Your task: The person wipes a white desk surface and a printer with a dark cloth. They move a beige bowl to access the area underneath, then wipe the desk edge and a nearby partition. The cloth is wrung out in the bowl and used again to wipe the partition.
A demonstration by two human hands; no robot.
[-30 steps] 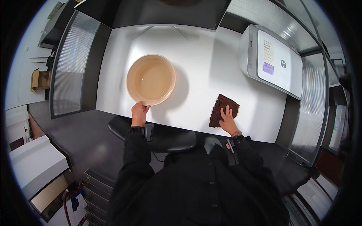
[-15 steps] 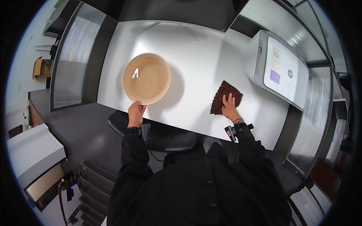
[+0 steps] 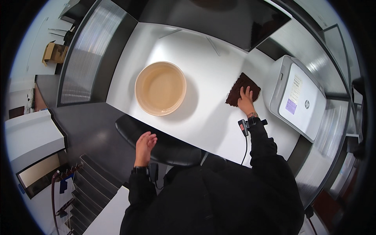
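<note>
A round beige basin stands on the white desk, left of its middle. Its inside is glossy near the front wall; whether it holds water I cannot tell. My left hand hangs in front of the desk's edge, below the basin and apart from it, fingers loosely stretched and nothing in them. To the right lies a folded dark brown cloth with a shaggy edge. My right hand rests on top of this cloth, with its fingers spread.
A white and grey printer sits at the desk's right side. Low ribbed panels and a dark screen border the white desk. Under the front edge is a black chair. A cable runs from my right wrist device.
My left hand has let go of the basin's front rim and drawn back toward me, off the desk. My right hand stays on the cloth. The whole view has shifted and tilted.
</note>
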